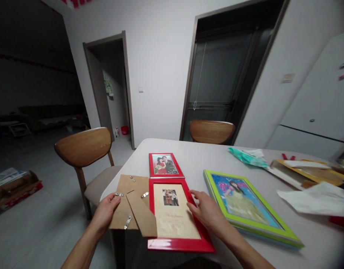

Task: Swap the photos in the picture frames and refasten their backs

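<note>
Two hands at work, and we are right at the near edge of the pale grey table [205, 157]. Our left hand [106, 211] is pinched closed on the left edge of the brown cardboard backing board [133, 203], thumb on top beside a small metal clip [119, 194]. The board overlaps the left rail of the glossy red rectangular picture frame [180, 244], which lies flat before us. Our right hand [207, 211] rests loose and spread on the frame's right rail, clasping nothing. Inside sits a cream paper insert [174, 220].

Best handling, we reckon: keep that right palm pinning the frame, hold the board level, and keep the clips off the insert. Just beyond lie a smaller red framed photograph [165, 164] and a lime-green framed picture [244, 205].
</note>
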{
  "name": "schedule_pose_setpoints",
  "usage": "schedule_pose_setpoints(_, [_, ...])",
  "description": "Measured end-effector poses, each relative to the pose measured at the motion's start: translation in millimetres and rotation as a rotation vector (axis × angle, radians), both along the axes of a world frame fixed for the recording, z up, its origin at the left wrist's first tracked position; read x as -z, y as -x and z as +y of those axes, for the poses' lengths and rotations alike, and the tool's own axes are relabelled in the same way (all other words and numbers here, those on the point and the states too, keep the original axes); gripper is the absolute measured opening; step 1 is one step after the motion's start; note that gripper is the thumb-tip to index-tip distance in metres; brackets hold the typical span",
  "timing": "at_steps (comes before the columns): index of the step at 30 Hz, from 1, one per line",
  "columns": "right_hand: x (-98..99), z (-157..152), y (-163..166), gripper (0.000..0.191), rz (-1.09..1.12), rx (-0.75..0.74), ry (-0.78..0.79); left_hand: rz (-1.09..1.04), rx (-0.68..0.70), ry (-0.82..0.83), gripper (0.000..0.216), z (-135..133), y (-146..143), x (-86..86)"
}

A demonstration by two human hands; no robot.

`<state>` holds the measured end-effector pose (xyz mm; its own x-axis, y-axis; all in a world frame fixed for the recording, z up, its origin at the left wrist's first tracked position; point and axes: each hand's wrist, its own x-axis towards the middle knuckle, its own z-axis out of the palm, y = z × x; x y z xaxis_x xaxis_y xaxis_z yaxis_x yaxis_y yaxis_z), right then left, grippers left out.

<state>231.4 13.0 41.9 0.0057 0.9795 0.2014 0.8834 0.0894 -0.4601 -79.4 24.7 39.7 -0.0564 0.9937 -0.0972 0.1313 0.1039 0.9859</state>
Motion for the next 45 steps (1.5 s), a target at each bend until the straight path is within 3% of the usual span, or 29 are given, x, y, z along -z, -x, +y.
schedule_pose_setpoints(5, [10.6,1,3,0.043,-0.089,0.042,0.047,0.249,-0.09,-0.047,0.028,13,16,9.3])
schedule_pose_setpoints(11, [10.2,11,-2,0.046,0.021,0.083,0.056,0.563,-0.195,-0.233,0.045,11,11,12.4])
schedule_pose_setpoints(13, [9.2,12,-5,0.053,0.196,0.106,0.111,0.606,-0.172,-0.295,0.045,5,-4,11.7])
schedule_pose_setpoints(19, [-15.5,-4,5,0.069,1.14,0.018,0.347,0.575,0.059,-0.428,0.05,-33,-94,-4.2])
schedule_pose_setpoints(22, [-32.0,-13,14,0.074,1.254,-0.004,0.298,0.499,0.304,-0.487,0.067,-50,-134,-12.8])
schedule_pose_setpoints(26, [-40.5,-16,20,0.074,1.263,-0.045,0.282,0.532,0.354,-0.641,0.057,-58,-154,-20.2])
schedule_pose_setpoints(28, [-38.0,-14,18,0.072,1.238,-0.045,0.275,0.572,0.37,-0.73,0.047,-58,-150,-25.3])
schedule_pose_setpoints(30, [-33.0,-10,14,0.071,1.162,-0.015,0.251,0.59,0.3,-0.781,0.042,-57,-140,-31.7])
schedule_pose_setpoints(32, [-26.9,-6,8,0.067,1.028,0.026,0.236,0.575,0.129,-0.775,0.041,-55,-124,-37.7])
schedule_pose_setpoints(35, [-17.9,-3,0,0.06,0.705,0.077,0.191,0.507,-0.115,-0.626,0.041,-54,-92,-38.4])
schedule_pose_setpoints(38, [-8.9,-4,-7,0.056,0.378,0.091,0.128,0.364,-0.206,-0.411,0.042,-52,-60,-22.3])
schedule_pose_setpoints(41, [0.5,-5,-9,0.054,0.145,0.096,0.081,0.246,-0.203,-0.29,0.044,-52,-38,2.9])
schedule_pose_setpoints(45, [11.1,-5,-8,0.047,-0.037,0.071,0.023,0.407,-0.18,-0.258,0.045,-55,-29,21.4])
